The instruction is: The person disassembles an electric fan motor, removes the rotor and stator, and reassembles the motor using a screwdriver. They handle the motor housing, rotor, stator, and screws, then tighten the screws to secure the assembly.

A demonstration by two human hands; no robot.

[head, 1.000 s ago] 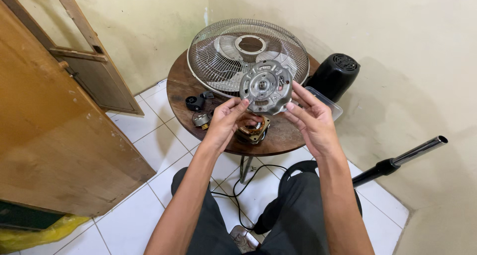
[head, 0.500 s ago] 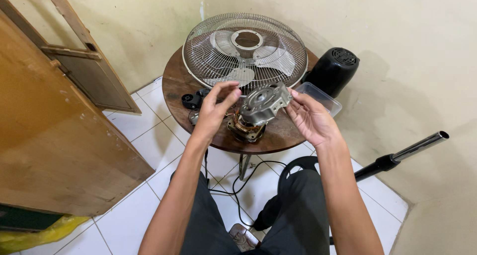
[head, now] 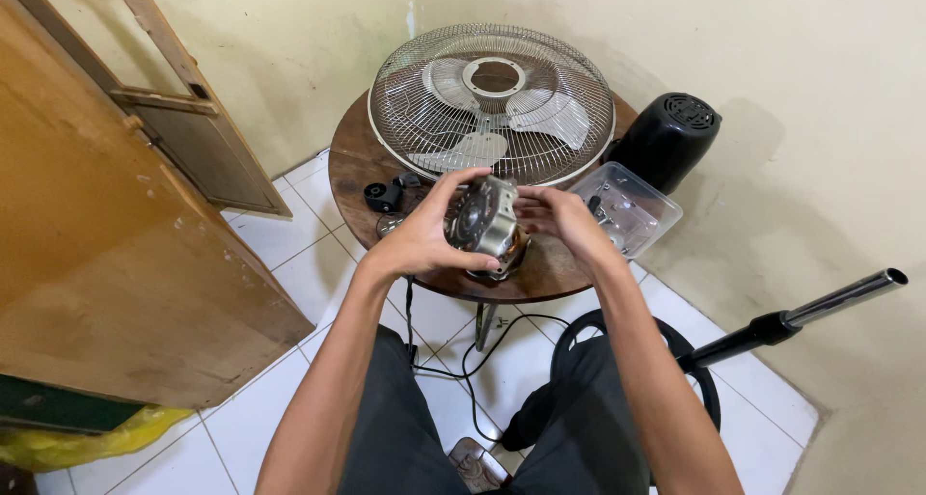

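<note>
My left hand point(head: 424, 233) and my right hand point(head: 562, 220) both grip a round silver fan motor point(head: 485, 220), held on edge just above the front of a round wooden table point(head: 352, 167). My left fingers wrap its left face and top, my right fingers press its right side. Part of the motor, with copper windings, shows below it point(head: 502, 261). Behind it on the table lies a wire fan guard point(head: 492, 104) with pale blades inside.
A clear plastic tray point(head: 627, 206) with small parts and a black motor cover point(head: 666, 140) sit at the table's right. Small black parts point(head: 384, 195) lie at its left. A wooden door point(head: 116, 244) stands left; a fan pole point(head: 801, 316) and black base point(head: 694, 360) lie right. A black cord point(head: 473, 360) trails on the tiled floor.
The motor has been turned from facing me flat to standing on edge, and lowered slightly toward the table. My hands have shifted around its sides.
</note>
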